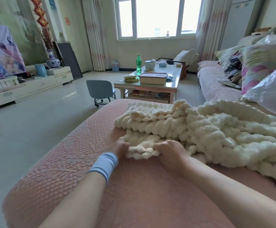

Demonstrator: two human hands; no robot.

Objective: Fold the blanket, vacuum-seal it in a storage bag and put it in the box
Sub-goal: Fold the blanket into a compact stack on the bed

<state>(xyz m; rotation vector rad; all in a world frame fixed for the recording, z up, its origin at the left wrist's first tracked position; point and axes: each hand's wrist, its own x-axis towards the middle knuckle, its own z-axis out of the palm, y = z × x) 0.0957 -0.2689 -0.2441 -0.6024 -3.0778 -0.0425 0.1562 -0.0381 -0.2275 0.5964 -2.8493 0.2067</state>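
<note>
A cream, chunky blanket lies rumpled on a pink quilted sofa. The left hand and right hand each have their grip curled round its near edge, close together, bunching the fabric between them.

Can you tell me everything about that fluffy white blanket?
The blanket is cream-white, thick and fluffy, with puffy ribbed rows. It lies rumpled, not neatly folded, on the pink quilted sofa cover, spreading off to the right. The left hand and right hand both grip a bunched bit of its near edge. A clear plastic bag sits behind its far right part.
</note>
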